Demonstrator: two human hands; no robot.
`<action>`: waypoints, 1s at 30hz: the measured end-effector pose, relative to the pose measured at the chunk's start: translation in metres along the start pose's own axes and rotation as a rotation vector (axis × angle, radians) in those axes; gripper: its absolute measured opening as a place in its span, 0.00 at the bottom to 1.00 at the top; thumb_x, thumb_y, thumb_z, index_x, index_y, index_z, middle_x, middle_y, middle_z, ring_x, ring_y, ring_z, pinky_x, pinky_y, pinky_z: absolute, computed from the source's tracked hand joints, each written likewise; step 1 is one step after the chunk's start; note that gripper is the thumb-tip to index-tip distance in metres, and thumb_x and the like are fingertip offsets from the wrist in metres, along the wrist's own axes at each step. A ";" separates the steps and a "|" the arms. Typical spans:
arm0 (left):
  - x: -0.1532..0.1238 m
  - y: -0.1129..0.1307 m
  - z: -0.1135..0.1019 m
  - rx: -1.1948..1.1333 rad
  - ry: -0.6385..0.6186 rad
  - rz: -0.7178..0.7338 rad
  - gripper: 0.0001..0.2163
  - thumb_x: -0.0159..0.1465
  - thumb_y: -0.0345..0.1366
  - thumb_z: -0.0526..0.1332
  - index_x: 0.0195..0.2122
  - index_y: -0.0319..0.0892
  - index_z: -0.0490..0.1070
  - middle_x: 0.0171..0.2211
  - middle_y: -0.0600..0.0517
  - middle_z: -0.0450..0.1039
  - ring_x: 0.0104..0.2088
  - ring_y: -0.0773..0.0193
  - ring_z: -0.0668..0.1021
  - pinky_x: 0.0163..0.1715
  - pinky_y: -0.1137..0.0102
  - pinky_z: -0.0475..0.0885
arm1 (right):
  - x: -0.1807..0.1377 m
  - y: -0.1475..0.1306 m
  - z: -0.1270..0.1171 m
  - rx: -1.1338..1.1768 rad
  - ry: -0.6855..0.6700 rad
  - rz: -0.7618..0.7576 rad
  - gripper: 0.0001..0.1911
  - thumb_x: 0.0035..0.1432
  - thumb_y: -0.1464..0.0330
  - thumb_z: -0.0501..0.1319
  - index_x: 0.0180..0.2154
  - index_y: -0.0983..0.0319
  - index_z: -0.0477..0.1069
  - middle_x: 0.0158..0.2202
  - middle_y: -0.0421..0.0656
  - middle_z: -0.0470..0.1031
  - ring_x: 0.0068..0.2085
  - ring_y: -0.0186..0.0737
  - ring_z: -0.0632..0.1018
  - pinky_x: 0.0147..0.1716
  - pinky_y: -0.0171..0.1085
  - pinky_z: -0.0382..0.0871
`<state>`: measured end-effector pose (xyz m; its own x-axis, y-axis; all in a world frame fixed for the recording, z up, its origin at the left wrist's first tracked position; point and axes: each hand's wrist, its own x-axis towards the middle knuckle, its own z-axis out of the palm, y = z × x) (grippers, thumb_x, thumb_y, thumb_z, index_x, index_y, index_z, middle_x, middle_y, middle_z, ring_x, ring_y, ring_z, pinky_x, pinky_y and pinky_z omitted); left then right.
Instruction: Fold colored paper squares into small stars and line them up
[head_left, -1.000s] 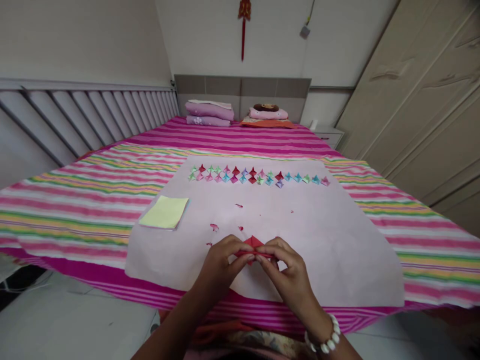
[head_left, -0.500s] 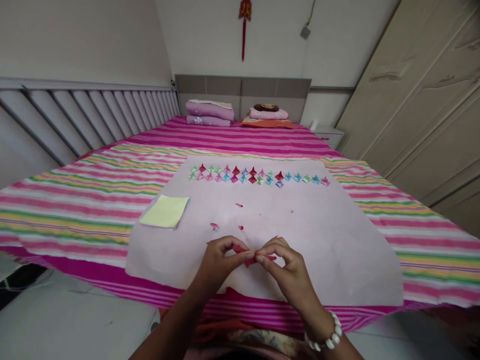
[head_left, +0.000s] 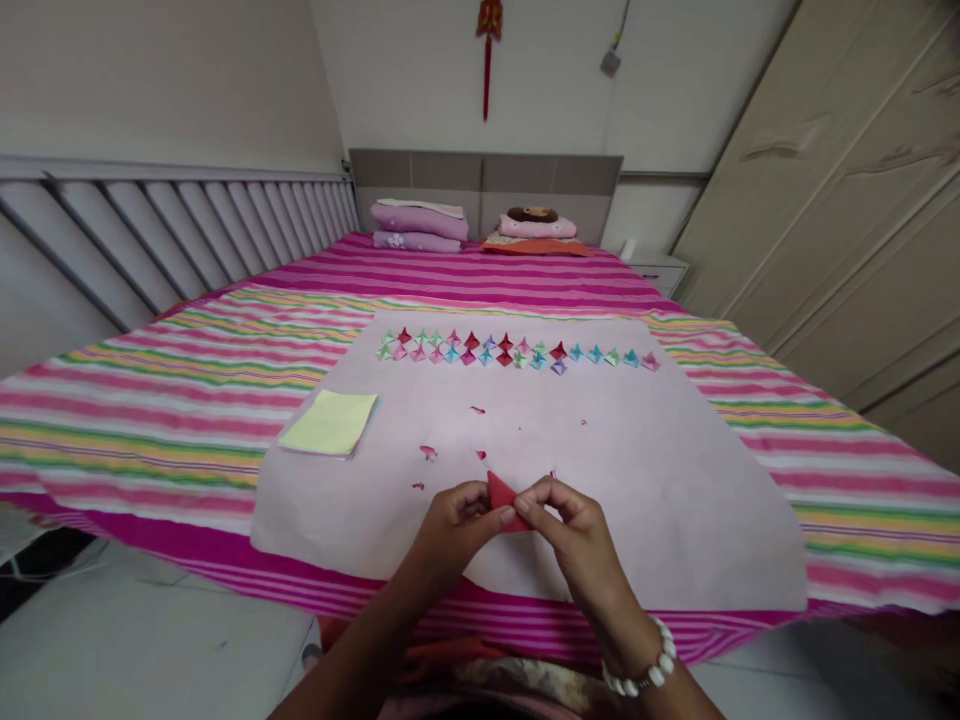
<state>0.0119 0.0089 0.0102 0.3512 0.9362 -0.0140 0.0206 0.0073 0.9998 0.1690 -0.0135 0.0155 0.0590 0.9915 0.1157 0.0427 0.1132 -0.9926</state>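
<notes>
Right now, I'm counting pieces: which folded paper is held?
The red piece, between left hand and right hand; the other folded papers sit in rows beyond.

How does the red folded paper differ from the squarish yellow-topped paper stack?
The red folded paper is held by the left hand and right hand; the squarish yellow-topped paper stack lies on the pale sheet. The red paper comes to a point; the stack is flat. Both are paper.

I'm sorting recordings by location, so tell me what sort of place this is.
Most likely a bedroom: a wide headboard stands against the far wall, folded bedding is stacked before it, and a bedside cabinet stands nearby.
</notes>
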 end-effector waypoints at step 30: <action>0.001 -0.001 -0.004 -0.057 0.018 -0.138 0.14 0.52 0.45 0.66 0.22 0.39 0.69 0.18 0.56 0.68 0.18 0.71 0.67 0.22 0.73 0.62 | 0.003 0.003 0.000 0.187 -0.047 0.154 0.18 0.48 0.57 0.67 0.19 0.61 0.65 0.18 0.35 0.62 0.23 0.33 0.62 0.24 0.33 0.58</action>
<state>0.0082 0.0110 0.0092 0.3317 0.9312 -0.1514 0.0142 0.1555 0.9877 0.1691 -0.0101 0.0125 0.0041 0.9994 -0.0348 -0.1488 -0.0338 -0.9883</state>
